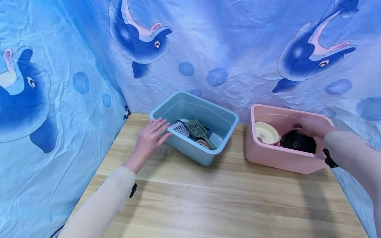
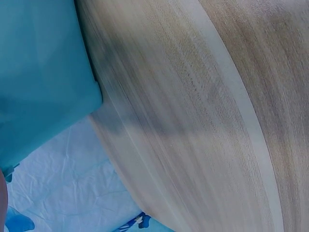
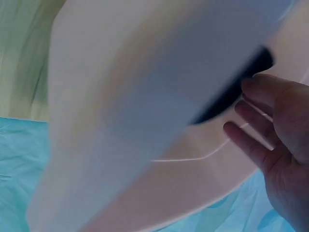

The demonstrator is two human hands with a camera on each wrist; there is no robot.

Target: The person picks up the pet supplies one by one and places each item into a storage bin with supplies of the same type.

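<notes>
In the head view my left hand [image 1: 153,135] rests with fingers spread and straight at the near left rim of a blue plastic bin [image 1: 190,150]. Inside that bin lie a white slotted litter scoop [image 1: 180,129], an olive-green litter scoop [image 1: 196,128] and darker pieces partly beneath them. My right hand [image 1: 315,127] reaches into a pink bin [image 1: 285,160] and pinches the edge of a black bowl [image 1: 299,142] marked with a paw print. Beside it stands a cream bowl [image 1: 266,134]. Thumb and fingers meet the dark rim [image 3: 231,92] in the right wrist view.
Both bins stand on a wood-grain table [image 1: 190,201], against a blue dolphin-print cloth [image 1: 232,43] hung behind and at the left. The pink bin is near the table's right edge. A gap of tabletop lies between the bins.
</notes>
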